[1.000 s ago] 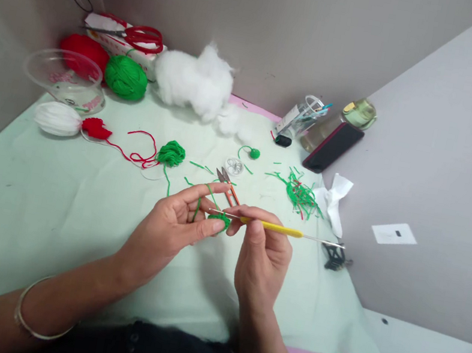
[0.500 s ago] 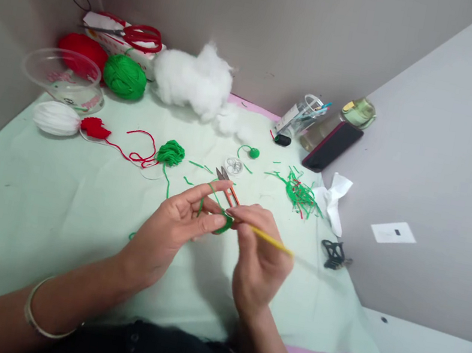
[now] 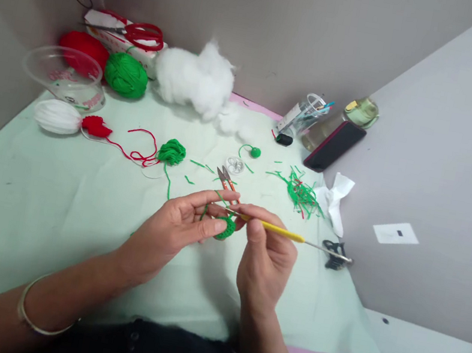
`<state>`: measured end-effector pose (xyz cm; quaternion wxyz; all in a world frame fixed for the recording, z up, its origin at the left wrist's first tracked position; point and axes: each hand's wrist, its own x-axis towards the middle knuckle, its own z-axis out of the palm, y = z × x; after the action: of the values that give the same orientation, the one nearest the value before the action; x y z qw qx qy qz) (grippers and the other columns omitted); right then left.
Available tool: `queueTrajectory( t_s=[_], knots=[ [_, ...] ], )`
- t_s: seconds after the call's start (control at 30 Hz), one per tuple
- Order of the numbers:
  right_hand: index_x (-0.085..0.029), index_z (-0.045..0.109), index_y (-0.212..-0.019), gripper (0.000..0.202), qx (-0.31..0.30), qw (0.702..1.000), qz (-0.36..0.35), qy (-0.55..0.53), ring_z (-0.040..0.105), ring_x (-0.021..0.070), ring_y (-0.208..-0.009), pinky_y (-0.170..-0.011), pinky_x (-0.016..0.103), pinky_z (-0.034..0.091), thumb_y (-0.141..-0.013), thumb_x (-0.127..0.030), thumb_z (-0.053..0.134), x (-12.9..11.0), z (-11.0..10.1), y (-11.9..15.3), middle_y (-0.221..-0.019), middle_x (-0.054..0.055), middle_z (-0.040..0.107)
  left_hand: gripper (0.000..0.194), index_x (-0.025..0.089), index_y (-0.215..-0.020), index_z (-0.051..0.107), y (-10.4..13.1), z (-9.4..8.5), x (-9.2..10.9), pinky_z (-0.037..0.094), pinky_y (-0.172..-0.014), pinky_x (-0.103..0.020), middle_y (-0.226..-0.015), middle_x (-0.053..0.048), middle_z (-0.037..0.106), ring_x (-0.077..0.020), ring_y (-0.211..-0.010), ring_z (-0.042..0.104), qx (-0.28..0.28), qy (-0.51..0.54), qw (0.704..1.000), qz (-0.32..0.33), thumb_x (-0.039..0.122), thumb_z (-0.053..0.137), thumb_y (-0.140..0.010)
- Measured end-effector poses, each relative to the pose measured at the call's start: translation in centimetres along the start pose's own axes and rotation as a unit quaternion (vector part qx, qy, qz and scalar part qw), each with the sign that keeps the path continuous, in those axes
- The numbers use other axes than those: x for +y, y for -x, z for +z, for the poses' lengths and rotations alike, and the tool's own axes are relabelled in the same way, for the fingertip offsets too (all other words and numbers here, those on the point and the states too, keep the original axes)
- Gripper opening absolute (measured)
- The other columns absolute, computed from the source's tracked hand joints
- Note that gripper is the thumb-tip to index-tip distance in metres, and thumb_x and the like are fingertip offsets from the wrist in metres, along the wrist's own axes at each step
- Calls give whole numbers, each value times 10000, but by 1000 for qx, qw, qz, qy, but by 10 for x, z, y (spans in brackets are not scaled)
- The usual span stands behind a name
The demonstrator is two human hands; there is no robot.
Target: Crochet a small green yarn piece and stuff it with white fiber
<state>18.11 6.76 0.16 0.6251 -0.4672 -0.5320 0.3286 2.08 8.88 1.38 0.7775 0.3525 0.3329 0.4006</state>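
Note:
My left hand [image 3: 179, 224] pinches a small round green crochet piece [image 3: 225, 229] between thumb and fingers. Green yarn [image 3: 167, 176] loops over its raised index finger and leads back to a small green yarn bundle [image 3: 172, 152]. In my right hand [image 3: 267, 249] a crochet hook [image 3: 281, 231] with a yellow handle is gripped like a pen. The hook's thin tip lies at the top of the green piece, with yarn at it. Just beyond my fingers lie thread snips [image 3: 226, 178] with orange handles, partly hidden by my left hand.
Behind are white stuffing [image 3: 193, 81], a green yarn ball [image 3: 126, 75], a plastic tub [image 3: 64, 76] and red-handled scissors [image 3: 144, 36]. To the right lie green yarn scraps [image 3: 302, 193], a phone [image 3: 335, 147], a clear cup [image 3: 304, 115] and a black clip [image 3: 333, 254].
The hook has swung to a flatter angle, and its yellow handle and metal end now show clearly. My left index finger has lowered slightly; more of the green piece is visible.

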Motion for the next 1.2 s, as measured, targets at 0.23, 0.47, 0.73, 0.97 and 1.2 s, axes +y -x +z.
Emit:
queueTrajectory(
  t_s=[0.23, 0.47, 0.73, 0.97, 1.2],
  knots=[
    [-249, 761, -951, 185, 15, 995, 65, -77, 640, 126, -644, -705, 323, 578, -990, -401, 663, 1, -3, -6, -842, 5, 752, 342, 331, -1235, 795, 1, -9, 2, 466, -828, -244, -952, 0, 646, -142, -886, 579, 13, -57, 998, 27, 310, 813, -894],
    [-244, 729, -973, 194, 3, 996, 68, -62, 640, 123, -644, -733, 337, 572, -1029, -380, 603, -2, -8, -3, -877, 8, 762, 327, 313, -1211, 802, 4, -9, 4, 466, -737, -251, -935, -7, 615, -139, -798, 540, 33, -85, 995, 40, 351, 813, -886],
    [-260, 713, -1032, 176, 5, 1000, -1, 11, 695, 142, -680, -716, 349, 583, -1062, -305, 545, -9, -5, 2, -919, 9, 805, 349, 317, -1246, 792, 3, -13, -1, 463, -763, -273, -993, -25, 680, -158, -833, 575, 53, -117, 990, 65, 331, 800, -897],
    [-288, 722, -1097, 232, -1, 978, -138, 158, 688, 128, -639, -993, 467, 532, -1064, -204, 508, -10, -2, 6, -980, -18, 822, 323, 333, -1214, 808, 6, -8, -2, 453, -831, -287, -961, -14, 689, -168, -866, 556, 95, -191, 971, 104, 296, 801, -893],
    [-282, 720, -1050, 201, 36, 987, -110, 111, 676, 136, -600, -1046, 516, 524, -1064, -281, 519, -7, 1, 7, -937, -10, 819, 381, 301, -1243, 792, 7, -7, 0, 411, -672, -264, -928, -10, 660, -135, -723, 494, 91, -126, 986, 66, 340, 821, -865]
  ],
)
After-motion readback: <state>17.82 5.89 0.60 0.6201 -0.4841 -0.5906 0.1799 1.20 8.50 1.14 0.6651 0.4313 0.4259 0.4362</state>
